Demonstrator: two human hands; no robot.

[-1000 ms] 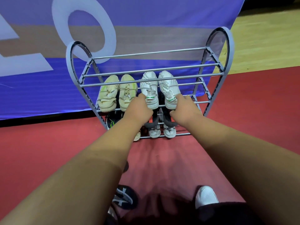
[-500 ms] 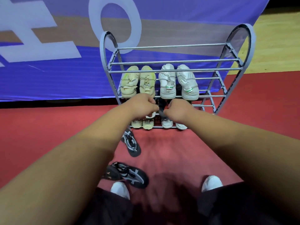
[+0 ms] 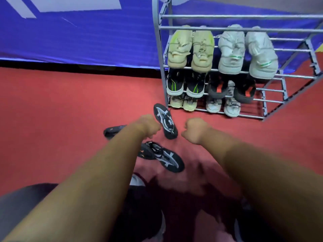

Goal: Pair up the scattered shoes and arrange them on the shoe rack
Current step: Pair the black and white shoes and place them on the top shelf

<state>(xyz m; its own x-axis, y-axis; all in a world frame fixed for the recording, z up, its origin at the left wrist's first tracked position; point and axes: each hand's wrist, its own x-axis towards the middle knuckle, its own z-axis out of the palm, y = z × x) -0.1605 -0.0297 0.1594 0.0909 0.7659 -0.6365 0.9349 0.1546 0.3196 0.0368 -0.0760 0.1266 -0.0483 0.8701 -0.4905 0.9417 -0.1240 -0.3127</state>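
both fists curled and empty above the loose black shoes

left hand (image 3: pixel 148 125) nearer, just beside black mesh shoe (image 3: pixel 165 121), long axis running from rack toward right hand (image 3: pixel 195 130); its match (image 3: pixel 167 158) below left forearm; shoe rack (image 3: pixel 244 67) beyond, up right

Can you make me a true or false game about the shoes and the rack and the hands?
1. The top bars of the shoe rack hold shoes. False: they are bare; shoes sit on the lower levels.
2. Black shoes with white stripes lie on the red floor. True: one near the rack, one nearer the person.
3. The left hand holds a shoe. False: it is curled and holds nothing.
4. The right hand holds nothing. True.
5. The beige pair sits left of the white pair. True.
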